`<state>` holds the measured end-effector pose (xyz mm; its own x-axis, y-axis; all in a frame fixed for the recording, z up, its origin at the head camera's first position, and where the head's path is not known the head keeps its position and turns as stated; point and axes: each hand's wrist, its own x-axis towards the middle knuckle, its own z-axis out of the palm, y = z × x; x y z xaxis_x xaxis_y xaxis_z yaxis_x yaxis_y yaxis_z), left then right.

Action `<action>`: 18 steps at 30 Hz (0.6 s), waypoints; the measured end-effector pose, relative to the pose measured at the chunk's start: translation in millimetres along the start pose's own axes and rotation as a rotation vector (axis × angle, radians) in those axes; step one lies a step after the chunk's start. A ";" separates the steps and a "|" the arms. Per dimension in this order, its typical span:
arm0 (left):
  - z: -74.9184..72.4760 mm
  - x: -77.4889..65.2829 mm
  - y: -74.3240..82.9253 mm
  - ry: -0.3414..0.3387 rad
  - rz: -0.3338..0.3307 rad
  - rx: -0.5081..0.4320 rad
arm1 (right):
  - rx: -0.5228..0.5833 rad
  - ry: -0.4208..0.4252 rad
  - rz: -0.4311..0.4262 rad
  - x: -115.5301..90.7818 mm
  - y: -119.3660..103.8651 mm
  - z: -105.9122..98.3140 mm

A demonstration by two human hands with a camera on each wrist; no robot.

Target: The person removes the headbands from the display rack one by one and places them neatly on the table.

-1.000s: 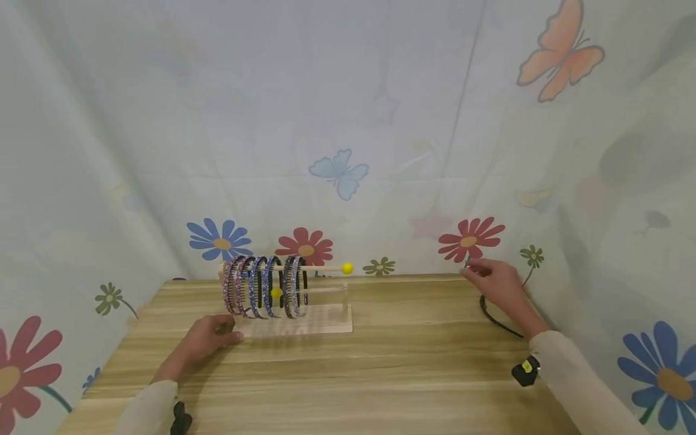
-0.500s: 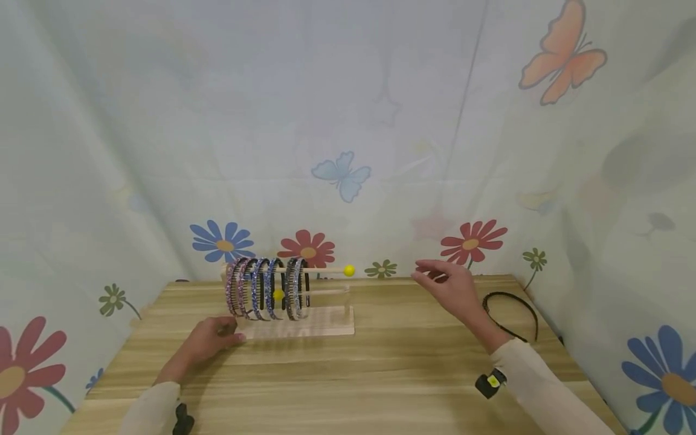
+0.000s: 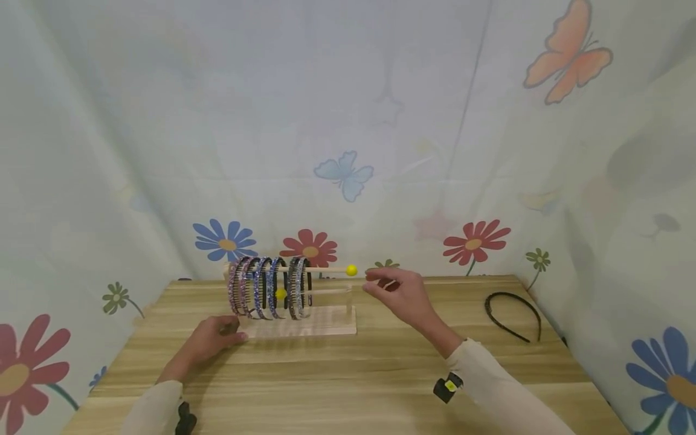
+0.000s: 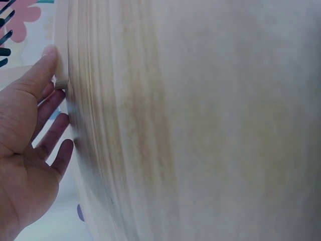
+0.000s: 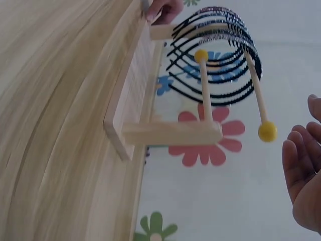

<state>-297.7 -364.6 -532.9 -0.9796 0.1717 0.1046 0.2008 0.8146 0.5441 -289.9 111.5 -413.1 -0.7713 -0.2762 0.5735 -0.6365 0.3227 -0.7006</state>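
Fingers of the right hand (image 3: 399, 293) are loosely bent, thumb and forefinger parted, just beside the yellow ball (image 3: 351, 270) tipping the stand's upper rod. Left hand (image 3: 209, 341) grips the wooden stand (image 3: 326, 326) at its base's left end. Glittery headbands (image 3: 258, 290) hang on the stand; one black headband (image 3: 509, 294) lies well apart, right, on the table (image 3: 326, 386).

From the head view's centre: one wooden rack (image 3: 328, 324) at seven o'clock, with two rods (image 3: 328, 270) and two yellow balls (image 3: 351, 270). Seven headbands (image 3: 258, 293): six on the rack, two pink, two blue, one dark and one silver, plus one black headband (image 3: 489, 311) at four o'clock. One left hand (image 3: 206, 342) at eight, one right hand (image 3: 401, 294) at five. One bench (image 3: 337, 386), two printed butterflies (image 3: 345, 175) and three red flowers (image 3: 473, 243).
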 end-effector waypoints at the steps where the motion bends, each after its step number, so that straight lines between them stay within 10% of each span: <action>1: 0.0 -0.1 0.0 0.000 0.001 0.003 | 0.007 -0.003 -0.001 0.7 -1.7 5.2; 18: -0.4 1.0 1.3 -0.001 0.018 0.014 | 0.115 -0.126 0.077 10.8 -14.0 82.7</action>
<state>-298.4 -363.6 -531.7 -0.9759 0.1863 0.1134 0.2180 0.8189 0.5308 -288.7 29.2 -432.2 -0.8056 -0.3684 0.4639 -0.5651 0.2431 -0.7884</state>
